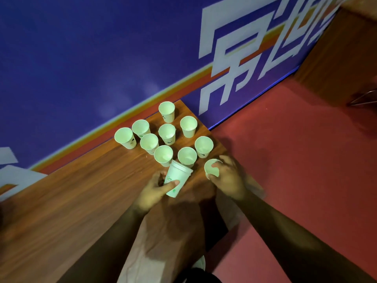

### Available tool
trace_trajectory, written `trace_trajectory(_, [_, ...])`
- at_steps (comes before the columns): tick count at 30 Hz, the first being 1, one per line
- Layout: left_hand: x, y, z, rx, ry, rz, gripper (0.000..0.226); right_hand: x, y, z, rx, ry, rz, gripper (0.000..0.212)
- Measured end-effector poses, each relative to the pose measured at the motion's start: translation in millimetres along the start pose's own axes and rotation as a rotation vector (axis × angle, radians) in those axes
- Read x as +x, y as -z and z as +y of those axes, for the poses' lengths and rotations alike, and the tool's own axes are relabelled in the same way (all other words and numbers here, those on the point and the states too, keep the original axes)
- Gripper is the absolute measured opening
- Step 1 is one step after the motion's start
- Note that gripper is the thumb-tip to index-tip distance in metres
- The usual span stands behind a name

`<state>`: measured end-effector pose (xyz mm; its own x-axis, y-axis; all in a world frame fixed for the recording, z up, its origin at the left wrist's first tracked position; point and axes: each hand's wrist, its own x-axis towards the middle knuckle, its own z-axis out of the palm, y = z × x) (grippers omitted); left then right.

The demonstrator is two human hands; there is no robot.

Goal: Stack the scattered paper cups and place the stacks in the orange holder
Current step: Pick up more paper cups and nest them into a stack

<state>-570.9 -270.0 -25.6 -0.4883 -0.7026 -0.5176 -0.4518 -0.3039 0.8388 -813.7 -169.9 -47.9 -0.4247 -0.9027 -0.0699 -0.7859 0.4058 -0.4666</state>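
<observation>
Blue wall panelling (102, 58) with big white characters and an orange stripe runs behind a brown wood-grain bench (71, 201), and a red carpeted floor (295, 160) spreads out to the right of it. Nine upright white paper cups (167, 133) stand in a loose cluster near the bench's far right corner, mouths up. Some nearly touch and none are nested.

Just in front of that cluster, the person's left hand (157, 188) grips a tilted white paper cup (177, 178). The thumb lies across its side, and its rim leans towards the nearest standing cups. The right hand (228, 176) is at the bench's right edge with its fingers curled around a second held paper cup (212, 169), whose open mouth faces up and to the left. The two held cups are near each other but apart. Both bare forearms reach in from the bottom of the view.
</observation>
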Motion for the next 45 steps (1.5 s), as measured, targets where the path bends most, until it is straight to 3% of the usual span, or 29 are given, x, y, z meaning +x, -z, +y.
trace_trajectory(3, [-2.1,2.6,-2.1,-0.019,0.012,0.018,0.034,2.4,-9.1,16.1,-0.065,0.031,-0.125,0.021])
trace_trajectory(6, [-2.5,9.4,-6.5,-0.007,0.009,0.006,0.051,6.3,-8.6,14.0,0.009,0.050,-0.061,0.011])
trace_trajectory(10, [-6.4,19.3,-15.1,0.072,-0.001,-0.009,0.042,5.0,7.5,-9.5,0.490,-0.144,0.068,0.008])
trace_trajectory(13, [-7.9,24.3,-20.4,0.098,-0.033,-0.017,0.046,8.7,25.4,-28.0,0.898,-0.301,0.057,0.007])
trace_trajectory(19, [-23.2,30.5,-14.5,0.015,-0.091,0.012,0.049,-4.3,20.2,-81.8,1.164,-0.313,-0.167,0.009])
trace_trajectory(22, [-37.1,34.3,-17.5,-0.007,-0.119,0.007,0.055,-18.4,10.6,-104.2,1.113,-0.257,-0.314,0.009])
trace_trajectory(28, [-66.4,56.8,-27.0,-0.053,-0.133,0.034,0.065,-47.2,7.0,-139.4,1.118,-0.280,-0.476,0.037])
trace_trajectory(34, [-92.3,73.6,-23.6,-0.091,-0.139,0.090,0.053,-50.0,11.1,-142.2,0.910,-0.345,-0.257,0.026])
trace_trajectory(40, [-116.9,83.9,-18.3,-0.118,-0.156,0.151,0.050,-36.7,4.6,-126.2,0.383,-0.173,-0.045,0.030])
trace_trajectory(45, [-109.2,95.5,-7.6,-0.157,-0.166,0.230,0.056,0.2,-2.3,-124.0,0.084,-0.048,-0.041,0.040])
